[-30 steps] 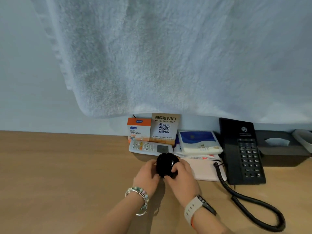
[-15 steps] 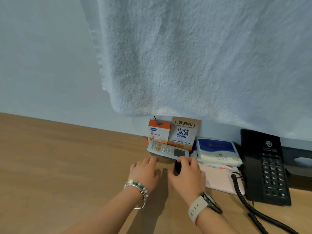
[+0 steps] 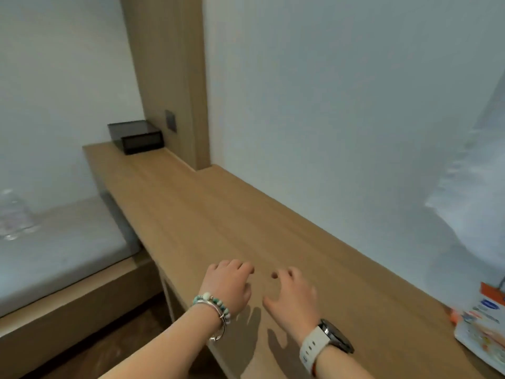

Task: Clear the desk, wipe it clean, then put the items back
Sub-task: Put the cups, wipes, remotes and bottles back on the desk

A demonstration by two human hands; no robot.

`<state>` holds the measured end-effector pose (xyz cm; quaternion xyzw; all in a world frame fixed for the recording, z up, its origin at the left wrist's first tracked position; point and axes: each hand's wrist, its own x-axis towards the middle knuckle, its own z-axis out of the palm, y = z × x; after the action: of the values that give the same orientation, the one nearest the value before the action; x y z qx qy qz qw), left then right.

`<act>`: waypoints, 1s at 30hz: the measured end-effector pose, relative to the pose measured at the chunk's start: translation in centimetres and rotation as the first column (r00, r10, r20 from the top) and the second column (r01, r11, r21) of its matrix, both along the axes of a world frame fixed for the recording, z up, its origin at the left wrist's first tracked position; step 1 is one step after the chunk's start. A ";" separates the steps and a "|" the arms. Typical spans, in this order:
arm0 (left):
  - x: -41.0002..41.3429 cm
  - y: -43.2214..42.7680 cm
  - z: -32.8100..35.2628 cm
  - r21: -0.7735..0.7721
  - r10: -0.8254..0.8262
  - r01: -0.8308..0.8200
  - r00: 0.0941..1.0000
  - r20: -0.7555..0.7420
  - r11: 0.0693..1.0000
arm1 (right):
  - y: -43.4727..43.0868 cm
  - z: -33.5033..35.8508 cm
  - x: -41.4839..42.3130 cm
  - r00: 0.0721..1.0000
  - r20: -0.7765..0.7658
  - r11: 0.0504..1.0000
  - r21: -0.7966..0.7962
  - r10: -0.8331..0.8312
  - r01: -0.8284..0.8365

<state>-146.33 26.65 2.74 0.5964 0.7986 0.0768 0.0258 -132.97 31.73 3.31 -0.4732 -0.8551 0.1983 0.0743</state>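
Two empty hands, left hand (image 3: 228, 287) and right hand (image 3: 291, 295), hover with loosely curled fingers above the wooden desk (image 3: 218, 220) near its front edge.

light wood-grain desk (image 3: 218, 214), black box (image 3: 136, 136), white towel (image 3: 475, 201)

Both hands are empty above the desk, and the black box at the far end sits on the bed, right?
Not on the bed: the head view shows the black box at the far end of the desk. Both the left hand and the right hand are empty above it.
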 end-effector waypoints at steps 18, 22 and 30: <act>-37.2 -27.5 -1.3 -0.023 0.625 -0.625 0.781 0.002 0.781 | -18.3 -1.9 -43.8 0.768 -0.051 0.769 -0.019 0.638 -0.639; -44.8 -27.9 -2.3 -0.028 0.690 -0.690 0.723 0.039 0.724 | -17.6 -3.2 -52.2 0.715 -0.031 0.715 -0.014 0.699 -0.699; -61.7 -24.7 -2.4 -0.049 0.771 -0.770 0.633 0.068 0.636 | -13.8 -3.7 -71.0 0.654 -0.035 0.651 -0.069 0.755 -0.756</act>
<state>-208.01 1.91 0.38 0.1949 0.9754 0.0989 0.0280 -203.99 17.96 -0.41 -0.0769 -0.9660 0.2449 -0.0317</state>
